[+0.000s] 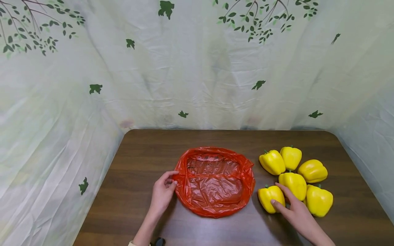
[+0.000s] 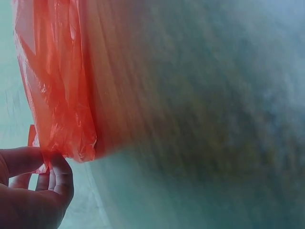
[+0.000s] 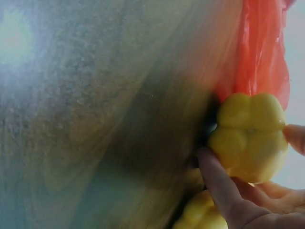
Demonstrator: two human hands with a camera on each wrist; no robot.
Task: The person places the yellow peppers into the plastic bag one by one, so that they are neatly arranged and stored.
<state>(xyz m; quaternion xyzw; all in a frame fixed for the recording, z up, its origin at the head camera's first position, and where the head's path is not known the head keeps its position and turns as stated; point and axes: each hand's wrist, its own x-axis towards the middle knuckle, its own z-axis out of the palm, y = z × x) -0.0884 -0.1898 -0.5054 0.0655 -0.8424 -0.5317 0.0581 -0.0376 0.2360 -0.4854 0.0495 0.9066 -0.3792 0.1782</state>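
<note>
A red plastic bag (image 1: 214,193) stands with its mouth spread wide on the table, its rim rolled into a ring. At the bag's left edge my left hand (image 1: 162,193) pinches the rim between thumb and fingers, and the left wrist view shows the bunched red film (image 2: 62,95) in that grip. To the right of the bag, my right hand (image 1: 297,213) holds the nearest yellow bell pepper (image 1: 267,200), thumb on one side and fingers on the other. That pepper's lobed bottom (image 3: 250,136) faces the right wrist view.
Several more yellow bell peppers, among them one at the right (image 1: 319,201) and one at the back (image 1: 290,158), lie grouped around the right hand. The brown wooden table (image 1: 141,150) ends at a leaf-printed cloth (image 1: 200,68). A small dark object (image 1: 160,242) shows near the left wrist.
</note>
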